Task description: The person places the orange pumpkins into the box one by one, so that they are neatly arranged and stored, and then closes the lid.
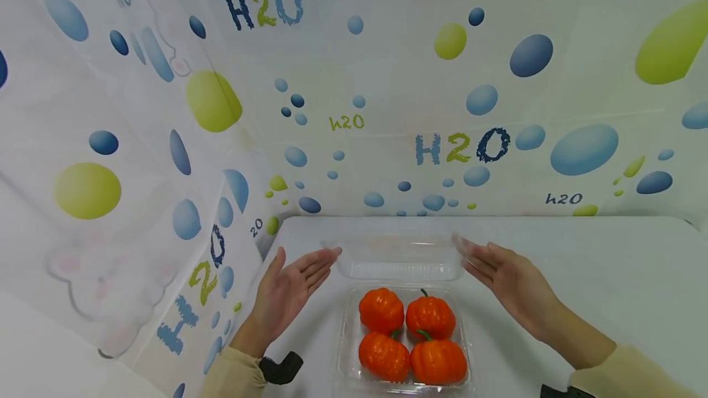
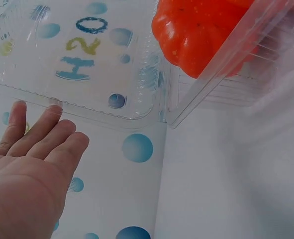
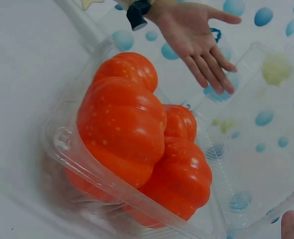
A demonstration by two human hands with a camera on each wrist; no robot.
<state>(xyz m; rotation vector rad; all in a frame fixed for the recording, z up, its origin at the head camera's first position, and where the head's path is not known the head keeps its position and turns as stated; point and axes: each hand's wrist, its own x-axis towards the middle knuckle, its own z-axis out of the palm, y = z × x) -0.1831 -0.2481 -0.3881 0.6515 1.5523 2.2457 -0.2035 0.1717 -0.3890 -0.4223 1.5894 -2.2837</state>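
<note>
A clear plastic clamshell box stands with its lid raised behind it. Inside the tray sit several shiny orange pumpkin-shaped peppers, some with green stems. On the left, my left hand has its fingers straight and its palm turned inward. In the left wrist view its fingertips lie at the rim of the lid; whether they touch it I cannot tell. Across from it, my right hand extends its fingers towards the lid's right edge. Only its fingertips show in the right wrist view.
The box stands on a white table. Behind and to the left hang white sheets printed with blue and green dots and H2O lettering. Black straps sit at both wrists, by the beige sleeves.
</note>
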